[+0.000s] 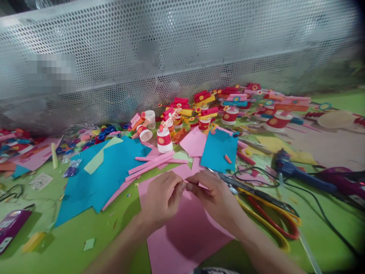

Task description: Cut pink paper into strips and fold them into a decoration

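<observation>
My left hand [164,192] and my right hand [212,190] meet fingertip to fingertip above a large pink sheet [188,228]. Thumb and forefinger are pinched together on each hand. Whatever lies between them is too small or too hidden to make out. Just beyond my left hand, several pink foam-like strips [151,165] lie across a blue sheet [114,167]. Right of my right hand are scissors [273,220] with yellow and red handles, beside a black-and-yellow cutter-like tool [256,194].
Several decorated white cups [164,140] with red bands and rolled paper stand at the back before a perforated metal panel [171,57]. A blue glue gun [302,175] with a black cord lies right. Small blue sheet [219,148], colourful scraps and a purple device [14,226] lie about.
</observation>
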`<state>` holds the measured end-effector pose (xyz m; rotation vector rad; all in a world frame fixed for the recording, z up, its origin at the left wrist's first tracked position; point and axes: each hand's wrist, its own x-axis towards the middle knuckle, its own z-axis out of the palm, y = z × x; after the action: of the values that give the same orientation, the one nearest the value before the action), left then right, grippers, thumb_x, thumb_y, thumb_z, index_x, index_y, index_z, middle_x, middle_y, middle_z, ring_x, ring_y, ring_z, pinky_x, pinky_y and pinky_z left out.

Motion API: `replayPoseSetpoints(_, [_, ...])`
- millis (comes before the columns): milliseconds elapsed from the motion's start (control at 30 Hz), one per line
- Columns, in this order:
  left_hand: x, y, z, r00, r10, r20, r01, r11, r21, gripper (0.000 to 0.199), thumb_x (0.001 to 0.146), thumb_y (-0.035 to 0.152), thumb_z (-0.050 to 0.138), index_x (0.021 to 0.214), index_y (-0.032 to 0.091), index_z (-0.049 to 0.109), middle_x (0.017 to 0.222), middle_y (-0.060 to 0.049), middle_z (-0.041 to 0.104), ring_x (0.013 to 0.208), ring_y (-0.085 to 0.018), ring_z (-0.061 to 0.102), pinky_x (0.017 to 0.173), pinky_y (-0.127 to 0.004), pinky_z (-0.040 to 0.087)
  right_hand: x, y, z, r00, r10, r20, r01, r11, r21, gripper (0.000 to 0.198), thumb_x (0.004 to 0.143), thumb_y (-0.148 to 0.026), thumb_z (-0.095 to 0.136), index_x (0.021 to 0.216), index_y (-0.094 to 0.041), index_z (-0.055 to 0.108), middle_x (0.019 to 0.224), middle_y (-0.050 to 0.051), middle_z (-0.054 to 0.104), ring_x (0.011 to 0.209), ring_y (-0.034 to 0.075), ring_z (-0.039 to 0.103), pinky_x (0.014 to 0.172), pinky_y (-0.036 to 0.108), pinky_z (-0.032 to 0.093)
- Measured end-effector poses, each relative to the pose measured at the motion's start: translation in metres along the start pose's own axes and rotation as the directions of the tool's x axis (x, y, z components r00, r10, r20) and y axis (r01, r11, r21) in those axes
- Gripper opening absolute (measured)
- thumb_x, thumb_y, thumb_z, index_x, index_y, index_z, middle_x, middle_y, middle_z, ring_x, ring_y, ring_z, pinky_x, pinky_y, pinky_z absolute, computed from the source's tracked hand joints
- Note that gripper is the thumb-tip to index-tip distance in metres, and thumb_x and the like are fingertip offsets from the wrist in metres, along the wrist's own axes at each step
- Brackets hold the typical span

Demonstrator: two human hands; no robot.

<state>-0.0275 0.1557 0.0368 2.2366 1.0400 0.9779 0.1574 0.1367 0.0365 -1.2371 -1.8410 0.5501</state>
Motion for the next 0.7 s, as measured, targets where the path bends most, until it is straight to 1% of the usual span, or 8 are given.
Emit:
replayPoseSetpoints(100, [0.001,0.0,-0.004,0.999,-0.023,0.023,0.022,0.999,0.028,0.021,0.099,0.026,0.052,0.08,0.02,0.058,0.076,-0.001,0.063,0.071,-0.015,0.055,0.066,-0.031,0.037,-0.001,0.0,0.001,1.0,-0.025,0.011,0.026,0.999,-0.046,0.022,0.1,-0.031,0.058,0.084,-0.023,0.071,0.071,-0.001,0.071,0.069,0.017,0.06,0.073,0.034,0.039])
replayPoseSetpoints(200, [0.002,0.001,-0.009,0.998,-0.056,0.011,0.055,0.997,0.061,0.014,0.096,0.027,0.057,0.084,0.02,0.061,0.081,-0.002,0.067,0.075,-0.016,0.059,0.068,-0.031,0.039,-0.001,0.0,0.002,0.999,-0.013,0.034,0.015,0.999,-0.041,0.026,0.101,-0.036,0.056,0.083,-0.024,0.07,0.072,0.0,0.072,0.07,0.018,0.061,0.072,0.034,0.04])
replayPoseSetpoints(300, [0.003,0.001,-0.013,0.996,-0.05,0.069,0.043,0.993,0.108,0.017,0.099,0.031,0.052,0.09,0.02,0.062,0.087,-0.003,0.068,0.08,-0.018,0.06,0.069,-0.032,0.039,0.001,0.002,0.003,0.999,0.015,0.043,-0.013,0.999,-0.041,0.031,0.101,-0.042,0.055,0.081,-0.024,0.07,0.073,0.0,0.072,0.071,0.019,0.063,0.071,0.033,0.041])
replayPoseSetpoints(400, [0.002,0.0,-0.012,0.995,-0.036,0.097,0.018,0.984,0.179,0.024,0.103,0.031,0.045,0.086,0.02,0.058,0.083,-0.003,0.064,0.075,-0.017,0.056,0.064,-0.032,0.033,0.004,0.005,0.007,0.998,0.039,0.048,-0.036,0.997,-0.068,0.029,0.101,-0.042,0.055,0.084,-0.024,0.071,0.077,0.002,0.075,0.074,0.02,0.066,0.07,0.034,0.044])
replayPoseSetpoints(467, [0.002,-0.001,-0.011,0.996,-0.05,0.08,0.034,0.979,0.201,0.025,0.103,0.031,0.043,0.084,0.02,0.055,0.082,-0.002,0.062,0.073,-0.017,0.054,0.062,-0.032,0.031,0.003,0.006,0.01,0.997,0.04,0.061,-0.032,0.992,-0.123,0.025,0.101,-0.038,0.055,0.091,-0.024,0.073,0.084,0.004,0.077,0.079,0.022,0.069,0.072,0.035,0.047])
replayPoseSetpoints(567, [0.003,-0.003,-0.009,0.987,-0.128,0.099,0.109,0.979,0.174,0.024,0.103,0.032,0.043,0.085,0.021,0.054,0.083,-0.001,0.063,0.073,-0.017,0.055,0.062,-0.031,0.033,-0.007,0.001,0.004,0.997,-0.002,0.081,0.024,0.964,-0.265,0.025,0.099,-0.037,0.058,0.115,-0.022,0.071,0.106,0.01,0.077,0.097,0.028,0.071,0.082,0.042,0.052])
replayPoseSetpoints(667, [0.004,-0.001,-0.007,0.962,-0.21,0.177,0.182,0.97,0.164,0.022,0.102,0.032,0.044,0.085,0.022,0.053,0.083,-0.001,0.064,0.073,-0.018,0.056,0.062,-0.031,0.034,-0.013,-0.002,-0.022,0.988,-0.077,0.135,0.12,0.93,-0.347,0.042,0.097,-0.041,0.06,0.136,-0.026,0.061,0.132,0.012,0.069,0.115,0.031,0.067,0.094,0.047,0.052])
replayPoseSetpoints(700, [0.004,0.001,-0.006,0.952,-0.232,0.202,0.199,0.965,0.17,0.021,0.101,0.032,0.045,0.085,0.022,0.053,0.083,0.0,0.064,0.073,-0.018,0.056,0.062,-0.031,0.033,-0.011,0.0,-0.036,0.987,-0.08,0.142,0.127,0.922,-0.367,0.046,0.097,-0.046,0.061,0.139,-0.029,0.059,0.136,0.011,0.067,0.114,0.031,0.068,0.092,0.045,0.053])
